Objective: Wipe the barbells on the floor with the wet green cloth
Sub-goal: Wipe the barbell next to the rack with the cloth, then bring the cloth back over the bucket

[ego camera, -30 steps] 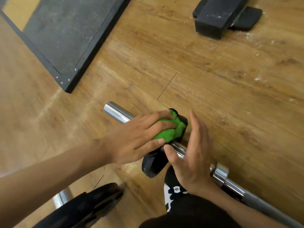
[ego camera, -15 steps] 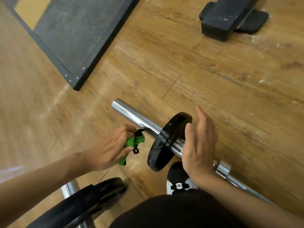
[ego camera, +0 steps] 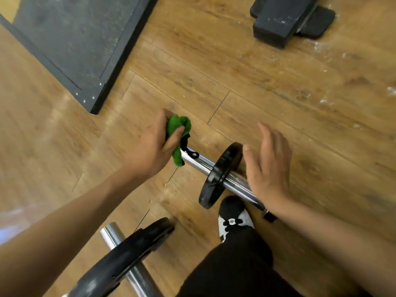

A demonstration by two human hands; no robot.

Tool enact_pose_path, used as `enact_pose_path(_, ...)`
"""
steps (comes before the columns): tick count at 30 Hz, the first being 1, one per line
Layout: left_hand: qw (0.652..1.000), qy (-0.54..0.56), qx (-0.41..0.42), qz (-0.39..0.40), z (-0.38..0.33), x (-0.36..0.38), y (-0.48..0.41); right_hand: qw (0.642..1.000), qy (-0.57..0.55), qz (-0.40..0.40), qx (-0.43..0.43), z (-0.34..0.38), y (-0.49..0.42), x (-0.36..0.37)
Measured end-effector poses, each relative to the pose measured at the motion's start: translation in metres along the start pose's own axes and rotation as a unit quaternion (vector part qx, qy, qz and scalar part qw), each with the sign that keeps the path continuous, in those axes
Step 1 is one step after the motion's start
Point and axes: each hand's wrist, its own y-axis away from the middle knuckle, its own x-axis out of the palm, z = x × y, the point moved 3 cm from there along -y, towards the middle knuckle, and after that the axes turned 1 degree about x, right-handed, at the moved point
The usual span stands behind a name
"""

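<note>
Chrome barbell (ego camera: 201, 162) lies diagonally on the floor (ego camera: 278, 93), far-left to near-right; left hand (ego camera: 150, 151) grips the green cloth (ego camera: 179, 136) at its far end, while right hand (ego camera: 267, 168), fingers straight, sits beside the black plate (ego camera: 220, 174).

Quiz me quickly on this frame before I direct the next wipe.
1. True or false: the left-hand grip holds the green cloth at the chrome bar's free end.
2. The right-hand grip's fingers are: A curled round the bar; B straight and open; C pinching the cloth.
3. Fill in: the black plate sits on the bar between the cloth and the ____-hand grip.
Key: 1 true; 2 B; 3 right.
</note>
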Motion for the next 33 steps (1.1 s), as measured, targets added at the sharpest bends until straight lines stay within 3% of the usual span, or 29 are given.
enact_pose_path(7, 0.984, -0.096, -0.060, 0.136, -0.047, -0.069, 0.010, 0.964, 0.223, 0.148, 0.003, 0.134, -0.007, -0.084)
enact_pose_path(9, 0.983, -0.119, -0.068, 0.121, -0.058, -0.103, 0.029, 0.948, 0.257, 0.185, -0.026, 0.193, -0.006, -0.100)
enact_pose_path(16, 0.958, -0.159, -0.209, 0.112, -0.088, -0.226, 0.124, 0.881, 0.380, 0.275, -0.067, 0.361, 0.009, -0.129)
enact_pose_path(21, 0.944, -0.142, -0.297, 0.023, -0.108, -0.304, 0.189, 0.832, 0.438, 0.307, -0.149, 0.472, 0.026, -0.142)
enact_pose_path(28, 0.932, -0.092, -0.347, -0.041, -0.068, -0.429, 0.247, 0.800, 0.455, 0.328, -0.216, 0.637, 0.039, -0.113)
enact_pose_path(33, 0.917, -0.132, -0.371, -0.063, -0.014, -0.533, 0.262, 0.803, 0.437, 0.313, -0.256, 0.744, 0.047, -0.067)
